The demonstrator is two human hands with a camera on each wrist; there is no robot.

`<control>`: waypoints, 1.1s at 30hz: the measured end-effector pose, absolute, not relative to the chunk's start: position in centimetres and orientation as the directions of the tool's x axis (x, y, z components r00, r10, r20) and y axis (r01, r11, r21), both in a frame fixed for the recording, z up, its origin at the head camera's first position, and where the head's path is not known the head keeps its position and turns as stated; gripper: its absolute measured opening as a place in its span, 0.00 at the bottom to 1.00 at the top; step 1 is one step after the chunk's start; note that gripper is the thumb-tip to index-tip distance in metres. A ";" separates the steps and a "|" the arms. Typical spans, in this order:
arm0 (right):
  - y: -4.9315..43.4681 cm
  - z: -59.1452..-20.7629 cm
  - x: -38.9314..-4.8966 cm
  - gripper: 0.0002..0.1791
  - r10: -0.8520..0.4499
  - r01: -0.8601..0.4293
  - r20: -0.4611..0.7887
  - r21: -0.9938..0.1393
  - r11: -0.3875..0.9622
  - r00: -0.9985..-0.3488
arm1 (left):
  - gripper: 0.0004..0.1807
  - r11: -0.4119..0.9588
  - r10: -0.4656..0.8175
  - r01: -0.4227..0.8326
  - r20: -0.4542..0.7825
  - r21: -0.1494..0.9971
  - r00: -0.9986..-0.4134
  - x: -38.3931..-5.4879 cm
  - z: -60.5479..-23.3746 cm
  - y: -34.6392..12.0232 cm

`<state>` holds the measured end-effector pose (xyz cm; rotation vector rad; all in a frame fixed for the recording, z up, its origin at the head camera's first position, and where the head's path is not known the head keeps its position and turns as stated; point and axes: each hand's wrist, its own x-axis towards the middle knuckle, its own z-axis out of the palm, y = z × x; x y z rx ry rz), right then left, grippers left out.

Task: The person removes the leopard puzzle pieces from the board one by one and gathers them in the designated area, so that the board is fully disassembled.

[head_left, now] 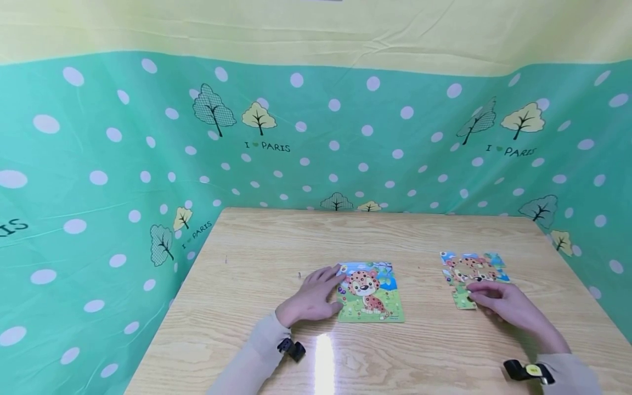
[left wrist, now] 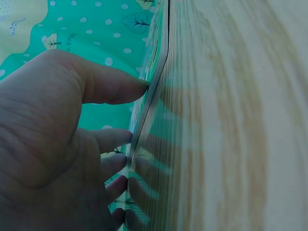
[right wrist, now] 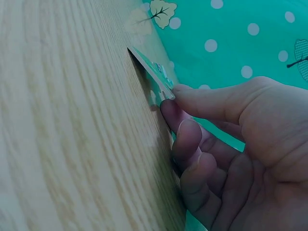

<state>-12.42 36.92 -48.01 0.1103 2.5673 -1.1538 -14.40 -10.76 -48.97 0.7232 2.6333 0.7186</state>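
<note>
A square picture board point(head_left: 372, 299) with a spotted leopard cub lies in front of me, slightly left of a jigsaw puzzle point(head_left: 464, 266) of a similar picture. My left hand point(head_left: 316, 296) rests at the board's left side, its thumb and fingertips touching the edge; the left wrist view shows those fingers point(left wrist: 115, 139) fairly straight. With thumb and index finger, my right hand point(head_left: 503, 302) pinches a green puzzle piece point(right wrist: 156, 77) at the lower part of the jigsaw. One end of that piece is tilted up off the table. The right hand's other fingers are curled beneath.
Both pictures lie on a light wood-grain table point(head_left: 247, 247). A green and yellow cloth point(head_left: 276, 181) with dots and trees hangs behind and along the sides. A strip of light reflects off the tabletop near the left wrist.
</note>
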 end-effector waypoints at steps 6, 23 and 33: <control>36.9 -47.7 -12.2 0.29 -0.067 0.189 -0.309 -0.724 0.663 -0.949 | 0.45 0.748 0.547 0.397 -0.156 0.532 -0.823 -14.4 -49.0 -10.7; 35.9 -47.3 -12.3 0.28 -0.042 0.194 -0.299 -0.711 0.676 -0.953 | 0.47 0.753 0.537 0.394 -0.147 0.527 -0.830 -14.3 -49.0 -10.6; 34.2 -47.6 -12.6 0.25 -0.084 0.145 -0.273 -0.719 0.680 -0.958 | 0.47 0.752 0.544 0.409 -0.137 0.517 -0.828 -14.3 -49.2 -10.8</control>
